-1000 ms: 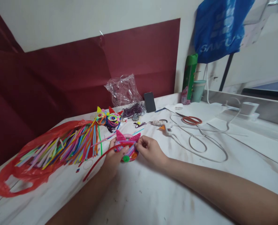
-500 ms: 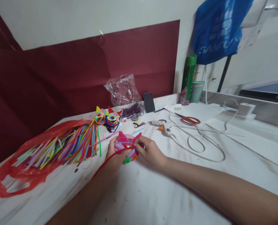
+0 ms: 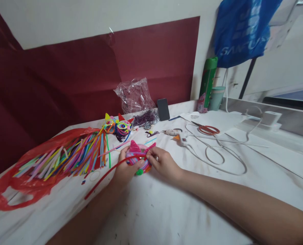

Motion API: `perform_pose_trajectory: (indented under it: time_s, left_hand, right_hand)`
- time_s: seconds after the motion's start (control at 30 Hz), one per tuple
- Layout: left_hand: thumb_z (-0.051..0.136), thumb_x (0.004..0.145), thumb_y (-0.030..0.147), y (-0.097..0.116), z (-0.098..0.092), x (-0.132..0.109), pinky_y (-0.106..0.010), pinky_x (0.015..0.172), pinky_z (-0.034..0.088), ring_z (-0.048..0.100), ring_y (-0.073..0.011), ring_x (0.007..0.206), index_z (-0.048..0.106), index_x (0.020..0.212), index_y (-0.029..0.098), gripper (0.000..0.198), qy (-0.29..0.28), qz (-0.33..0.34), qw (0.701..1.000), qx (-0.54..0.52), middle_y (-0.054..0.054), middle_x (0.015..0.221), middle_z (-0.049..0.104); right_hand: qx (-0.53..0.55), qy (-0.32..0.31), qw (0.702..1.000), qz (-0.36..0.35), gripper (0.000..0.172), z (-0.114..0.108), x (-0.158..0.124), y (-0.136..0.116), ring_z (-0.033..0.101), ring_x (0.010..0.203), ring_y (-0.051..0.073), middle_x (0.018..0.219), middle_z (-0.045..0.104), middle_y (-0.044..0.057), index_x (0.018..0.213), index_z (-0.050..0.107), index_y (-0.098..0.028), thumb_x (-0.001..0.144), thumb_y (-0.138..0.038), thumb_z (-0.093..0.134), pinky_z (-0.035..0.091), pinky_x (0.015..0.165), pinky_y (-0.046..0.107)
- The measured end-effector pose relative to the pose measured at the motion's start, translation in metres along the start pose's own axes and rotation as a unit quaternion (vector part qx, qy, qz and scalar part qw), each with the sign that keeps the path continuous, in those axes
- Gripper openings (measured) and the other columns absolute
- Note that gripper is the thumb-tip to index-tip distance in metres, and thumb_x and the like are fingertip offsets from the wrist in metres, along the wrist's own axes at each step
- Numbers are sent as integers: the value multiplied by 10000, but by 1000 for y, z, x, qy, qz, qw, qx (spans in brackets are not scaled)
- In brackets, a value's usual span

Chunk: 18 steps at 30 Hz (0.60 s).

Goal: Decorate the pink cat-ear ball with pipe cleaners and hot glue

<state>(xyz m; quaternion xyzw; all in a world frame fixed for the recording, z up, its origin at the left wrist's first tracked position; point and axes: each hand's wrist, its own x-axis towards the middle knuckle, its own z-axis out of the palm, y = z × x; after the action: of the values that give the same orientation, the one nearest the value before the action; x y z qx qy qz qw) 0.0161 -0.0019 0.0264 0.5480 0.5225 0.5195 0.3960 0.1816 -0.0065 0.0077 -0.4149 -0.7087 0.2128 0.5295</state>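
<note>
A person's left hand [image 3: 124, 170] and right hand [image 3: 164, 163] meet over a white marbled tabletop [image 3: 166, 211], both closed around a small round craft face wound from pink and multicoloured pipe cleaners, with two pink pointed ears [image 3: 139, 157]. The left hand's fingers cup the piece from below and the side; the right hand's fingers pinch its right edge just under one ear. A long red pipe cleaner [image 3: 102, 178] runs from the craft down to the left across the left wrist. A green pompom [image 3: 139, 172] sits at the piece's lower edge.

To the left, a red plastic bag [image 3: 18, 183] lies spread open with a sheaf of bright pipe cleaners [image 3: 72, 158] on it. A finished multicoloured pipe-cleaner mask [image 3: 117, 126] rests just behind. Farther right lie a white glue gun [image 3: 180, 139] with its looping cord [image 3: 217, 160], and orange-handled scissors [image 3: 207, 130]
</note>
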Motion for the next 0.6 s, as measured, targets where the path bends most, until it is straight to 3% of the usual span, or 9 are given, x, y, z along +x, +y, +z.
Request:
perform_pose_trajectory:
  time_s: [0.17, 0.4, 0.6]
  left_hand:
    - [849, 456, 92, -4, -1, 2, -321, 774, 502, 646, -232, 914, 626, 1128, 229, 722, 3, 15, 999, -38, -51, 981, 695]
    - [852, 451, 99, -17, -2, 5, -322, 754, 525, 680, -229, 833, 553, 1253, 219, 864, -63, -28, 987, -142, -51, 937, 718]
    - [835, 436, 54, -4, -2, 1, -280, 664, 518, 675, -216, 770, 573, 1232, 221, 855, -56, -32, 994, -90, -36, 931, 730]
  right_hand:
    - [-27, 2, 1000, 4, 143, 0, -1, 1, 557, 650, 155, 704, 601, -1, 753, 552, -214, 854, -115, 532, 429, 631, 259]
    - [-53, 7, 998, -33, 120, 0, -4, 2, 551, 655, 159, 734, 601, 11, 780, 541, -223, 871, -155, 505, 449, 643, 273]
    - [-58, 9, 998, -21, 86, 1, -6, 3, 569, 652, 161, 740, 616, 9, 817, 525, -232, 881, -176, 510, 453, 636, 270]
